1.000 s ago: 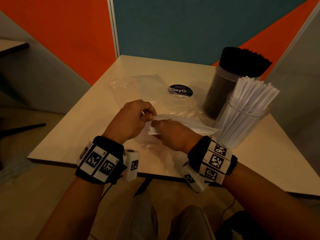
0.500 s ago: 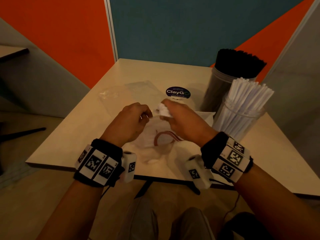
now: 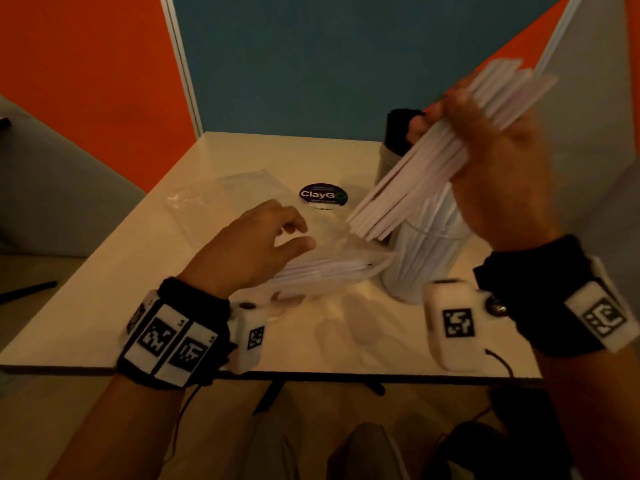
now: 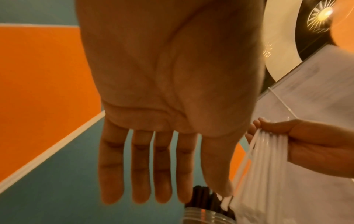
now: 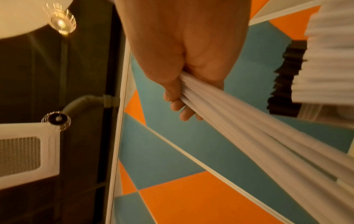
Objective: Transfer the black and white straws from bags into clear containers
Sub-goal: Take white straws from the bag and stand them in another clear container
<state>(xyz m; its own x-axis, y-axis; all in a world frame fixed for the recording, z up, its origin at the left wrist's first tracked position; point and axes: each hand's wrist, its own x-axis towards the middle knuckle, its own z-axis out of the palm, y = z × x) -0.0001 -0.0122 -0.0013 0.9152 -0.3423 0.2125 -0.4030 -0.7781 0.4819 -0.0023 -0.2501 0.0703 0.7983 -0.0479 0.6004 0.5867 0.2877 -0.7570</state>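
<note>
Above the tabletop, at the far right, my right hand has its fingers wrapped round a bundle of white straws. The bundle slants, its long axis running from upper right down to lower left, and its low ends hang just over the mouth of the clear container already holding white straws. The black straws stand in their own container behind it. My left hand hovers with fingers spread and slack, gripping nothing, over the bag, which lies flat on the tabletop with a few white straws inside. I judge the right hand must tip the bundle nearer upright so its ends drop into the container.
</note>
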